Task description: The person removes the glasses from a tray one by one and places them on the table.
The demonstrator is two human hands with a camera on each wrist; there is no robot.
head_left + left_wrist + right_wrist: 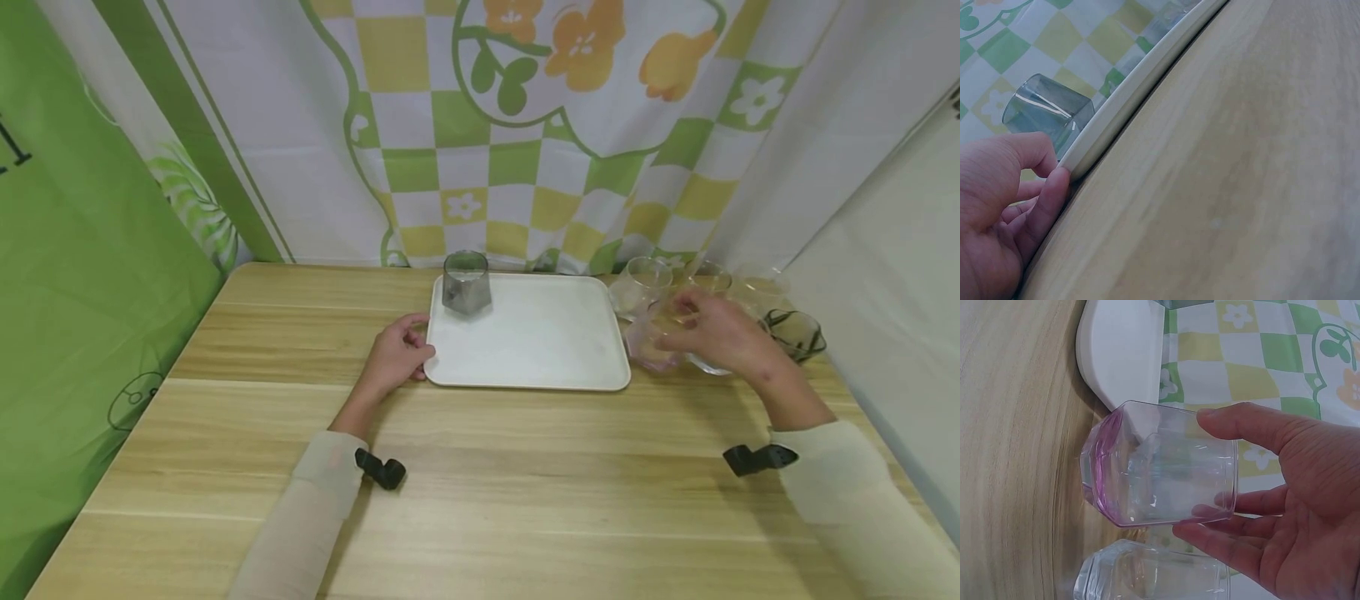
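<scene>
My left hand (393,354) grips the near-left rim of a white rectangular tray (540,342) lying on the table. A grey-tinted faceted glass (467,292) stands upright at the tray's back left corner, near that hand. To the right of the tray, my right hand (720,333) holds a clear drinking glass with a pink base (1166,469), thumb on one side near its rim and fingers on the other. The glass is upright; whether its base touches the table I cannot tell. Just beside it stands a clear glass (1160,575), partly cut off in the right wrist view.
Several more clear glasses, one at the back (643,283), cluster right of the tray. A dark-striped glass (795,333) stands at the table's right edge, beyond my right wrist. A checked floral curtain (510,192) hangs behind the wooden table (525,483).
</scene>
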